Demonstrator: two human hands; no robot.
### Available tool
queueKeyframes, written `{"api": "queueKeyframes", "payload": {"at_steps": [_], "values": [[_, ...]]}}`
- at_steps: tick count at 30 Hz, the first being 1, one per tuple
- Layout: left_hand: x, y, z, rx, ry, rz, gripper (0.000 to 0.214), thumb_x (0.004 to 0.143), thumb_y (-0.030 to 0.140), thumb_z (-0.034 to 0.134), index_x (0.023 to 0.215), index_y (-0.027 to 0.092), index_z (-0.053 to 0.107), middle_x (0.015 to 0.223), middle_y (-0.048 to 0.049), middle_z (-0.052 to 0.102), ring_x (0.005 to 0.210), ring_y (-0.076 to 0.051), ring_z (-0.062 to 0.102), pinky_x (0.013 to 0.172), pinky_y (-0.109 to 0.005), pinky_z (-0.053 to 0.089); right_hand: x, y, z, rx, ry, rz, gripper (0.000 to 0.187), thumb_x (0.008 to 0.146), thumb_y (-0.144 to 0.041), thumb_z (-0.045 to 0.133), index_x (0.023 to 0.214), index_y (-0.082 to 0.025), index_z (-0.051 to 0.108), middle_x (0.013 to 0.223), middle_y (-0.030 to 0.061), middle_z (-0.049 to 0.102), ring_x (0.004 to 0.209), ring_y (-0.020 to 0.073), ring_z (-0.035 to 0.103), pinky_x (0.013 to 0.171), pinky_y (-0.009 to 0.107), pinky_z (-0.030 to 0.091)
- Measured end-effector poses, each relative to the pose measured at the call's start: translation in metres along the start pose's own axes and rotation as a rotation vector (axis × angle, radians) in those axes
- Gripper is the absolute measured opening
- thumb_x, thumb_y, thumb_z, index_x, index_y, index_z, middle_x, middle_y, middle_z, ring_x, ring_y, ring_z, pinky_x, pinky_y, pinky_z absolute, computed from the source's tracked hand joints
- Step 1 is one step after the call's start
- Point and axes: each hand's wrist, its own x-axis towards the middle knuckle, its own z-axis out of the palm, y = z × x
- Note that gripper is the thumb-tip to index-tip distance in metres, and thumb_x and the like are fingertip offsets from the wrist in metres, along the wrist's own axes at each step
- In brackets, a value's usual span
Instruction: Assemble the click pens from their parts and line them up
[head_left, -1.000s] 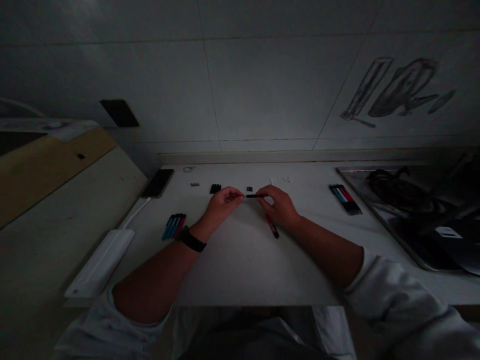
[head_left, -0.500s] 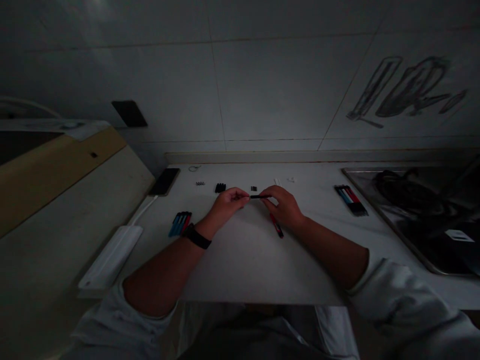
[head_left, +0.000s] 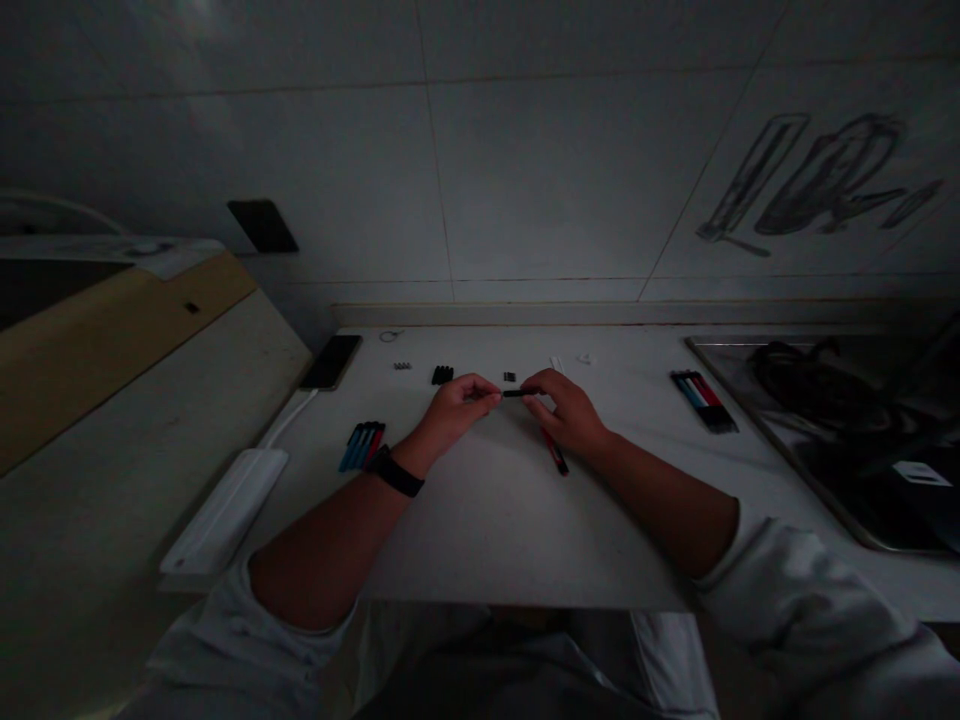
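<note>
Between my two hands, over the middle of the table, a short black pen part (head_left: pixel 513 394) lies level. My left hand (head_left: pixel 454 408) pinches its left end, and my right hand (head_left: pixel 568 412) pinches its right end. Under my right hand a red and black pen barrel (head_left: pixel 556 455) rests on the table, its upper end hidden. Just behind the fingers lie small dark pieces (head_left: pixel 510 377), with a cluster of black pieces (head_left: pixel 442 375) to their left. Thin white sticks (head_left: pixel 556 363) show behind my right hand. Blue and red pen barrels (head_left: pixel 363 446) lie beside my left wrist.
Tiny coil-like pieces (head_left: pixel 403 366) and small whitish bits (head_left: pixel 585 359) lie toward the back. A phone (head_left: pixel 331 362) and a white power strip (head_left: pixel 225 512) are at left. On the right are a pack of pens (head_left: pixel 703 402) and a metal-rimmed tray (head_left: pixel 780 470) with dark items.
Both hands keep their hold on the black pen part, almost still. The whole view has shifted very slightly.
</note>
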Motion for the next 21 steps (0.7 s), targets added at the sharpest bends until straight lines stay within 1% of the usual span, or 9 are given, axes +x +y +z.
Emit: {"api": "queueKeyframes", "payload": {"at_steps": [3, 6, 7, 11, 12, 15, 16, 19, 21], "values": [[-0.0006, 0.0014, -0.0002, 0.008, -0.008, 0.004, 0.024, 0.081, 0.037, 0.080, 0.093, 0.018, 0.073, 0.089, -0.0036, 0.072, 0.080, -0.015, 0.065, 0.077, -0.031, 0.051, -0.0002, 0.0008, 0.0002, 0.009, 0.016, -0.002, 0.020, 0.096, -0.030, 0.064, 0.115, -0.023, 0.061, 0.104, 0.0084, 0.066, 0.093, 0.0229, 0.065, 0.082, 0.039, 0.056], [-0.0013, 0.0040, 0.0004, 0.027, -0.009, 0.006, 0.023, 0.081, 0.037, 0.080, 0.092, 0.018, 0.073, 0.089, -0.0042, 0.072, 0.081, -0.016, 0.065, 0.078, -0.032, 0.052, -0.0002, 0.0017, 0.0005, 0.008, 0.007, -0.029, 0.008, 0.099, -0.028, 0.059, 0.106, -0.024, 0.061, 0.102, 0.0083, 0.066, 0.095, 0.0232, 0.065, 0.085, 0.040, 0.055], [-0.0015, 0.0047, 0.0005, 0.033, -0.006, 0.006, 0.023, 0.081, 0.037, 0.080, 0.092, 0.018, 0.073, 0.089, -0.0044, 0.072, 0.082, -0.016, 0.066, 0.079, -0.032, 0.052, -0.0002, 0.0020, 0.0005, 0.009, 0.003, -0.030, 0.008, 0.100, -0.029, 0.058, 0.106, -0.024, 0.061, 0.102, 0.0084, 0.066, 0.096, 0.0234, 0.065, 0.085, 0.041, 0.055], [-0.0011, 0.0032, 0.0002, 0.031, -0.005, 0.016, 0.023, 0.081, 0.038, 0.080, 0.092, 0.018, 0.073, 0.090, -0.0047, 0.073, 0.082, -0.017, 0.066, 0.080, -0.033, 0.053, -0.0005, 0.0034, 0.0006, 0.034, 0.019, -0.023, 0.020, 0.097, -0.028, 0.063, 0.116, -0.025, 0.059, 0.107, 0.0085, 0.065, 0.093, 0.0223, 0.064, 0.080, 0.039, 0.057], [-0.0008, 0.0021, 0.0000, 0.031, -0.010, 0.017, 0.024, 0.081, 0.038, 0.080, 0.092, 0.018, 0.073, 0.090, -0.0048, 0.073, 0.082, -0.017, 0.066, 0.080, -0.033, 0.053, -0.0004, 0.0038, 0.0005, 0.036, 0.025, -0.035, 0.019, 0.097, -0.027, 0.063, 0.115, -0.025, 0.058, 0.106, 0.0082, 0.065, 0.093, 0.0222, 0.064, 0.079, 0.038, 0.057], [-0.0002, 0.0001, -0.0002, 0.037, -0.008, 0.017, 0.023, 0.081, 0.037, 0.080, 0.092, 0.018, 0.073, 0.091, -0.0051, 0.073, 0.084, -0.017, 0.066, 0.081, -0.033, 0.053, -0.0001, 0.0043, 0.0000, 0.030, 0.016, -0.060, 0.007, 0.100, -0.027, 0.058, 0.106, -0.025, 0.060, 0.103, 0.0077, 0.065, 0.097, 0.0227, 0.063, 0.084, 0.039, 0.056], [-0.0002, 0.0003, -0.0001, 0.040, -0.005, 0.017, 0.023, 0.081, 0.037, 0.080, 0.092, 0.018, 0.073, 0.091, -0.0051, 0.073, 0.084, -0.017, 0.066, 0.081, -0.033, 0.053, 0.0000, 0.0041, -0.0003, 0.029, 0.009, -0.054, 0.008, 0.101, -0.028, 0.058, 0.107, -0.025, 0.060, 0.103, 0.0079, 0.065, 0.097, 0.0227, 0.064, 0.084, 0.039, 0.056], [-0.0008, 0.0022, 0.0007, 0.039, -0.001, 0.017, 0.023, 0.081, 0.037, 0.080, 0.092, 0.018, 0.073, 0.091, -0.0052, 0.073, 0.084, -0.017, 0.066, 0.082, -0.033, 0.053, 0.0003, 0.0025, -0.0015, 0.033, 0.007, -0.022, 0.018, 0.098, -0.030, 0.062, 0.114, -0.025, 0.059, 0.106, 0.0084, 0.064, 0.094, 0.0223, 0.064, 0.079, 0.038, 0.057], [-0.0013, 0.0033, 0.0011, 0.038, -0.003, 0.017, 0.024, 0.081, 0.038, 0.080, 0.091, 0.018, 0.073, 0.090, -0.0049, 0.073, 0.084, -0.017, 0.066, 0.081, -0.033, 0.053, 0.0003, 0.0012, -0.0023, 0.027, 0.010, -0.022, 0.015, 0.098, -0.030, 0.061, 0.112, -0.025, 0.060, 0.105, 0.0083, 0.065, 0.094, 0.0225, 0.064, 0.080, 0.038, 0.057]]}}
